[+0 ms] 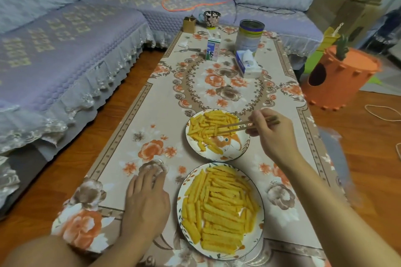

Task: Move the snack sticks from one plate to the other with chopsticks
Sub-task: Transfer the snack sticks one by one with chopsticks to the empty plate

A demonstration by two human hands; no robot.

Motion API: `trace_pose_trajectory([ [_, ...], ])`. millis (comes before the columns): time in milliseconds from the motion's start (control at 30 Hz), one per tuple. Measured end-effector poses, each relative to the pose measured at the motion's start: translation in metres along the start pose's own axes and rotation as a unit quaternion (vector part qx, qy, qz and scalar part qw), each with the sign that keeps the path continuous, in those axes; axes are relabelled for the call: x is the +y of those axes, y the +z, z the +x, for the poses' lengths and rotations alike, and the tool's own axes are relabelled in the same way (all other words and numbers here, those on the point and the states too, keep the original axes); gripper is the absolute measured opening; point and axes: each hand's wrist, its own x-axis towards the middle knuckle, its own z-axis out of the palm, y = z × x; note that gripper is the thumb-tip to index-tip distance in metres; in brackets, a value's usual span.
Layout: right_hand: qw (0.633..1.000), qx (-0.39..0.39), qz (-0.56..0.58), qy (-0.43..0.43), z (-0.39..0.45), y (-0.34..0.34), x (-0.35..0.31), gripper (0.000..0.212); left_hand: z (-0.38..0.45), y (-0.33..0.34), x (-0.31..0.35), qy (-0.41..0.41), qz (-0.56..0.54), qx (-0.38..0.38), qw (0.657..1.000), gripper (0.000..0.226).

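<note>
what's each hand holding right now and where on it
The right hand grips the chopsticks near their back end, tips over the far plate of snack sticks. The left hand holds nothing, lying flat on the tablecloth.

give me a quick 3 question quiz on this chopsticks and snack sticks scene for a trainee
1. Multiple choice: the tips of the chopsticks are over which plate? A) the far plate B) the near plate C) neither
2. True or false: the left hand is gripping the near plate.
3. Fill in: the right hand holds the ____.

Key
1. A: the tips reach in among the snack sticks on the far plate.
2. False: it rests flat on the tablecloth, beside the near plate and apart from it.
3. chopsticks
</note>
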Motion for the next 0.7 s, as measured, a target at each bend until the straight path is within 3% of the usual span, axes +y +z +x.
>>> trace_pose_trajectory([
  [333, 1.000, -0.022, 0.009, 0.003, -0.006, 0.004, 0.006, 0.027, 0.000, 0.000, 0.002, -0.005, -0.008, 0.010, 1.000, 0.061],
  [700, 0.992, 0.047, 0.104, 0.046, -0.031, -0.048, -0.033, 0.039, -0.001, -0.001, 0.003, -0.006, -0.003, 0.024, 1.000, 0.061],
])
